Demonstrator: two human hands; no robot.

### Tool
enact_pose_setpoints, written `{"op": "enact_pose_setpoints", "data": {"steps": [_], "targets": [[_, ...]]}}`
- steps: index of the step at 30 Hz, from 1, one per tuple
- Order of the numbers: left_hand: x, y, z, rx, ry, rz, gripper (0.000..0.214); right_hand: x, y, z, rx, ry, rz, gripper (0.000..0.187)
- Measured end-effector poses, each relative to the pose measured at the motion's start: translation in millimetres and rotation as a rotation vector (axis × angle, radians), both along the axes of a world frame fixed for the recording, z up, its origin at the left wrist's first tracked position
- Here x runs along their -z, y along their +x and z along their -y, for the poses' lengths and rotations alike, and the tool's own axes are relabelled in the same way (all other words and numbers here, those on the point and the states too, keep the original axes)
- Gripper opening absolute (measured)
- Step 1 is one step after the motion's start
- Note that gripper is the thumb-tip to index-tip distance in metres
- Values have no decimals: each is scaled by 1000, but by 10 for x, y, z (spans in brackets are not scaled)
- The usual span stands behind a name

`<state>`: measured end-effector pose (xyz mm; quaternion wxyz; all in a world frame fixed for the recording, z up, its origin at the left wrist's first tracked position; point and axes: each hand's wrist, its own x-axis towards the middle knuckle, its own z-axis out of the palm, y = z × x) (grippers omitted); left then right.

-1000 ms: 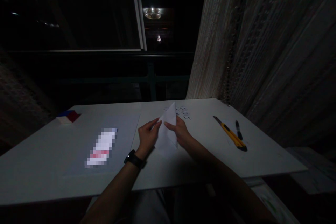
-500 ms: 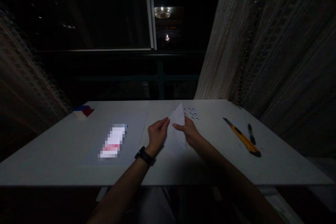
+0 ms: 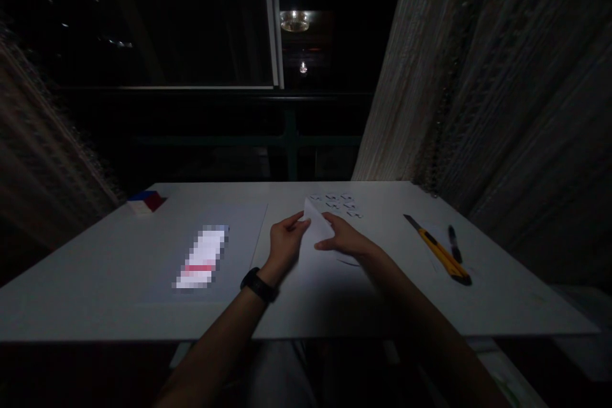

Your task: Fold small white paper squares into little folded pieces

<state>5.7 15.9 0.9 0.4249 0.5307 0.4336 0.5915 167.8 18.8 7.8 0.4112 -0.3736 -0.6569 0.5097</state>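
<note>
Left of the utility knife, left hand and right hand pinch white paper — its peak has shifted leftward, the fold seemingly unsettled.

Matt, smooth paper is seen in the sheet; a smooth, dull finish is shown by the table. On the cutter, plastic is noted at the handle, metal at the blade. Curtain: rough, ribbed cloth.
</note>
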Motion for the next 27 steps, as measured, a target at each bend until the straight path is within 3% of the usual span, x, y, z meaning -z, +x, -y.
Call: {"op": "enact_pose_setpoints", "data": {"steps": [3, 5, 10, 14, 20, 27], "targets": [[21, -41, -15, -22, 59, -59, 41, 28, -109, 44, 78, 135, 25, 64], [9, -66, -10, -35, 108, -112, 38, 30, -174, 71, 70, 131, -31, 63], [-23, -90, 31, -122, 314, -362, 31, 2, -271, 103, 62, -124, -210, 52], [-19, -87, 57, -211, 466, -546, 31, -12, -312, 126, 81, -233, -254, 47], [-37, -77, 83, -237, 529, -554, 30, -13, -359, 158, 72, -218, -287, 38], [-56, -68, 99, -213, 527, -501, 28, -28, -368, 172, 72, -251, -312, 42]]}}
